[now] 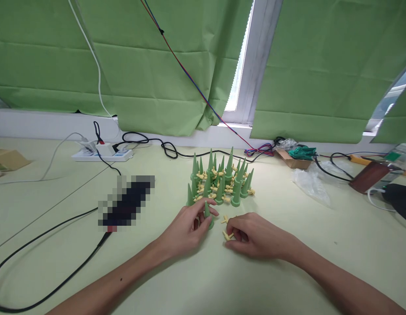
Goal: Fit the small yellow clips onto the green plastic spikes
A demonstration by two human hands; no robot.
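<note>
My left hand is closed round a green cone-shaped spike, which stands upright with its wide base down. To its right, my right hand has its fingers curled down on a small yellow plastic valve at the tabletop. Another yellow valve lies just beyond those fingertips, partly hidden by the hand. Behind both hands, several green spikes stand in a tight group, points up, many with yellow valves attached near their bases.
A blurred-out dark device with a black cable lies to the left. At the back are a white power strip and loose black wire. Clear plastic bags, a small cardboard box and a brown-and-clear container are at the right.
</note>
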